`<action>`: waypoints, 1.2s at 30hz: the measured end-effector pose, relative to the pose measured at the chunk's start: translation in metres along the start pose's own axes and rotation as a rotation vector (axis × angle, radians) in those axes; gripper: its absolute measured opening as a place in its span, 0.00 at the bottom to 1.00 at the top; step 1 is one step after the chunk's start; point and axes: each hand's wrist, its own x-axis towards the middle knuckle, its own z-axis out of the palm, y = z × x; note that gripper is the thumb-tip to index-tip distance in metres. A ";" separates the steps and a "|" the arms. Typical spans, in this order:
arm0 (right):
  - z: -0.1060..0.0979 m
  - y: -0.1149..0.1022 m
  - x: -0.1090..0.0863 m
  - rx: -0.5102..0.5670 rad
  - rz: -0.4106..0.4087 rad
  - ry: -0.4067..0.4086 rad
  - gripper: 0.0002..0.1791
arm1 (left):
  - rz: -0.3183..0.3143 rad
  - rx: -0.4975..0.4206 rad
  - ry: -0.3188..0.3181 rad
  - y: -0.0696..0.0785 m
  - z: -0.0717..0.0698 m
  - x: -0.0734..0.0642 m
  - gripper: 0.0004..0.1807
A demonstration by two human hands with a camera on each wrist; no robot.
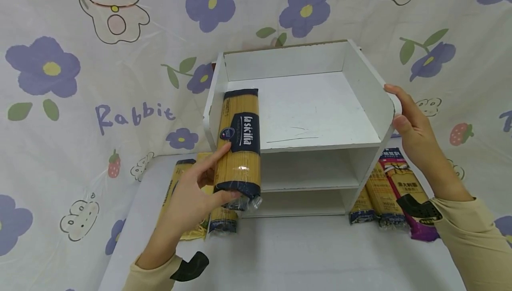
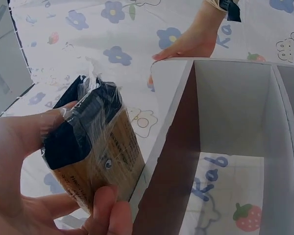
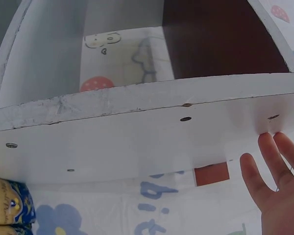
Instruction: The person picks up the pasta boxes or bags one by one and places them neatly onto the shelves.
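Note:
A long pack of spaghetti (image 1: pixel 242 162), with dark blue ends and a "la sicilia" label, leans at the left of the white shelf's (image 1: pixel 308 109) top tray. My left hand (image 1: pixel 190 206) grips its lower end, thumb at the near end and fingers along the left side. In the left wrist view, the clear wrapper of the pack (image 2: pixel 98 142) sticks out between thumb and fingers. On the other side, my right hand (image 1: pixel 420 144) rests at the front upper edge of the shelf's right panel. Its extended fingertips touch the panel's outer face (image 3: pixel 137 142) in the right wrist view.
Below the tray the shelf has two open compartments (image 1: pixel 308 171). More pasta packs stand left of it, including a yellow one (image 1: pixel 196 233). Several others (image 1: pixel 386 193) lean at its right, one red and purple (image 1: pixel 424 231). A flower-printed cloth (image 1: pixel 132 82) hangs behind.

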 end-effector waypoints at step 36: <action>0.003 0.001 -0.001 0.091 0.029 0.032 0.37 | 0.234 -0.546 -0.290 0.023 0.024 -0.022 0.20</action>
